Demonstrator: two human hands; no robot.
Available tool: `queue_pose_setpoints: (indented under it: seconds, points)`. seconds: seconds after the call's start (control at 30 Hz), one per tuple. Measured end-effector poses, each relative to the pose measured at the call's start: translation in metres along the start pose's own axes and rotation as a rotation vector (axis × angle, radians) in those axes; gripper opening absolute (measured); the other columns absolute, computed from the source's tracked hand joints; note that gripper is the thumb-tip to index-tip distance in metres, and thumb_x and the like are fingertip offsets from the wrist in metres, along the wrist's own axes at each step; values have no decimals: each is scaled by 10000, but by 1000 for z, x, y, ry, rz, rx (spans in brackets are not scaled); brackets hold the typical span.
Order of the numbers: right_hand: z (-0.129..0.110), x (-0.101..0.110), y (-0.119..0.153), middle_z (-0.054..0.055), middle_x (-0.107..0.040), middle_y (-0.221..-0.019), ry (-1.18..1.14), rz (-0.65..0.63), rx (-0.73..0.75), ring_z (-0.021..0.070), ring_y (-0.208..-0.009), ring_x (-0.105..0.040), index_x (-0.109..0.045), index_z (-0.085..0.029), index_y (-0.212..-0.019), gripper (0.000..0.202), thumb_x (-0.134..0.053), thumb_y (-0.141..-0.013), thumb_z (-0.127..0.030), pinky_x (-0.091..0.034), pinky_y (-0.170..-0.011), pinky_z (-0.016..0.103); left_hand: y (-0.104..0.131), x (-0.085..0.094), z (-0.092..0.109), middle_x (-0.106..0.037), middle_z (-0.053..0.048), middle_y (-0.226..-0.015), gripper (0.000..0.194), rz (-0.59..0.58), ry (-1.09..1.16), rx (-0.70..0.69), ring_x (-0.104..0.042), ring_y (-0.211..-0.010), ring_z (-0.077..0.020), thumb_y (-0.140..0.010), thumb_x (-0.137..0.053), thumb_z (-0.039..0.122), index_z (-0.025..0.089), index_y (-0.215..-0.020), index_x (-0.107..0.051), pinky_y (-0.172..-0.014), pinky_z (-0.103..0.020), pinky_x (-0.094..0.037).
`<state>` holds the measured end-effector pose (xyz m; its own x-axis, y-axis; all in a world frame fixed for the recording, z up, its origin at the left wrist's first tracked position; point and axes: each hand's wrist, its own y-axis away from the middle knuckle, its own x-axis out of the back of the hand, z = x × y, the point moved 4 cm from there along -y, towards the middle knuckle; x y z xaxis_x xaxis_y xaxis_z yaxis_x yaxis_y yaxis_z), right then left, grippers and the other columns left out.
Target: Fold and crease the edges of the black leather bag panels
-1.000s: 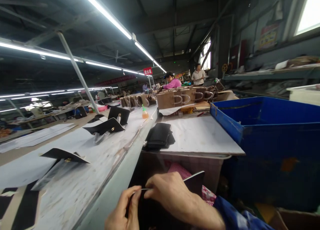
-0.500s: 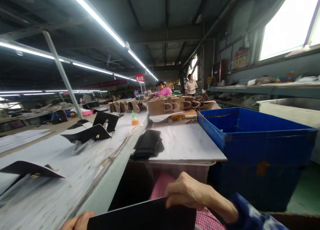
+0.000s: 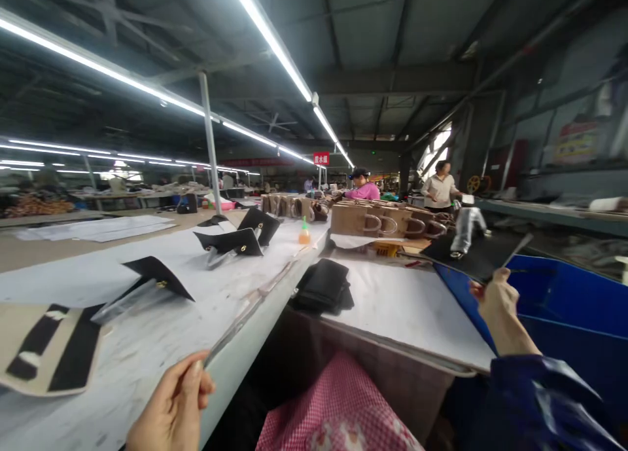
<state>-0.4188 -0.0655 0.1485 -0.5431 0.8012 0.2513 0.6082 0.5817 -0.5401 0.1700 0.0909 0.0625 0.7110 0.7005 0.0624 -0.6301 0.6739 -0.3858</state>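
My right hand (image 3: pixel 503 307) grips the lower edge of a flat black panel (image 3: pixel 483 253), holding it up over the near-left corner of a blue bin (image 3: pixel 564 287). A strip wrapped in clear plastic (image 3: pixel 468 232) with metal fittings stands up from the panel. Close to the table edge, my left hand (image 3: pixel 179 398) is closed, thumb against curled fingers, with nothing visible in it. Similar black pieces with gold-coloured clasps lie on the white tabletop (image 3: pixel 161 320), among them a folded piece (image 3: pixel 161 277). At the left lies a beige panel with black strips (image 3: pixel 53 349).
A stack of black pieces (image 3: pixel 326 286) lies on a white board (image 3: pixel 407 300) at the middle. Behind it stand several brown bags with handles (image 3: pixel 348 220). A glue bottle with a green tip (image 3: pixel 304 234) stands on the table. Two co-workers are farther back.
The black panel has gone from my lap up to the right, over the bin, in my right hand. My left hand has let go of it. The view has turned left.
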Motion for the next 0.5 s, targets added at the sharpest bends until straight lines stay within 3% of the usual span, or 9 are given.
queue_pose_setpoints:
  seconds: [0.13,0.23,0.3,0.4,0.5]
  points:
    - [-1,-117,41,65,-666,-985,-6,-374,-49,143,-771,-651,-602,-121,-1156,356,-498,-1022,-434,-559,-699,306,10,-11,7,-629,7,-640,662,-71,48,6,-564,-550,-122,-721,-595,775,169,-976,-671,-540,-202,-496]
    - [-16,-211,91,83,-662,-1112,62,-665,74,188,-949,-658,-621,-130,-1181,312,-595,-980,-368,-557,-860,391,21,-19,11,-578,39,-628,519,-39,102,-2,-496,-544,-98,-806,-578,686,205,-984,-660,-548,-179,-450]
    - [-27,-257,119,109,-597,-1287,134,-775,179,244,-1146,-595,-604,-146,-1248,357,-632,-955,-350,-490,-997,478,26,-23,12,-561,44,-622,475,-53,116,-7,-472,-533,-92,-824,-580,657,212,-971,-660,-534,-179,-425]
    - [-36,-294,147,122,-470,-1450,264,-841,289,303,-1316,-463,-543,-173,-1351,447,-638,-947,-338,-374,-1099,565,28,-29,8,-547,44,-612,452,-92,127,-14,-457,-514,-89,-833,-580,641,213,-954,-663,-504,-185,-396]
    - [-32,-300,161,121,-505,-1397,391,-843,342,301,-1280,-487,-551,-166,-1329,424,-641,-944,-320,-401,-1071,560,29,-33,5,-537,39,-597,431,-119,120,-26,-451,-501,-98,-848,-570,616,207,-941,-667,-499,-207,-391]
